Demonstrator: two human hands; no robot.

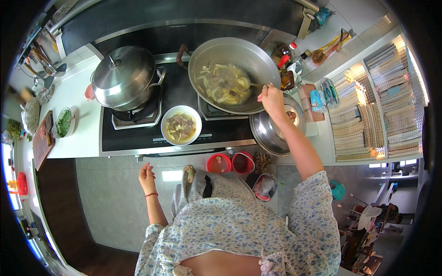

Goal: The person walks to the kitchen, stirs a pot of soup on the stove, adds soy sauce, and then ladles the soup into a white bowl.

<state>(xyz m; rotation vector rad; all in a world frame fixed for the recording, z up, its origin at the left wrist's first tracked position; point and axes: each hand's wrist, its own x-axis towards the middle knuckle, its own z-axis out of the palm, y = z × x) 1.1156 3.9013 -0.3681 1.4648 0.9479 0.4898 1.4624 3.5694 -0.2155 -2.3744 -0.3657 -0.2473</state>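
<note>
My right hand [272,100] grips the handle of a ladle [244,82] over the near right rim of a large metal wok [203,46]. The ladle's bowl rests in a broth with pale strips and darker chunks [221,81]. Below my right forearm lies a round metal lid [266,132], partly covered by the arm. My left hand [147,177] hangs in front of the counter, holding nothing, its fingers loosely bent. Nearest to it on the cooktop stands a white bowl [164,132] of soup with similar chunks.
A lidded steel pot [121,82] occupies the left burner. On the left counter are a bowl of chopped greens [64,122] and a cutting board [43,148] with a knife. Bottles [286,50] crowd the wok's right side. Red buckets [218,164] stand on the floor near my feet.
</note>
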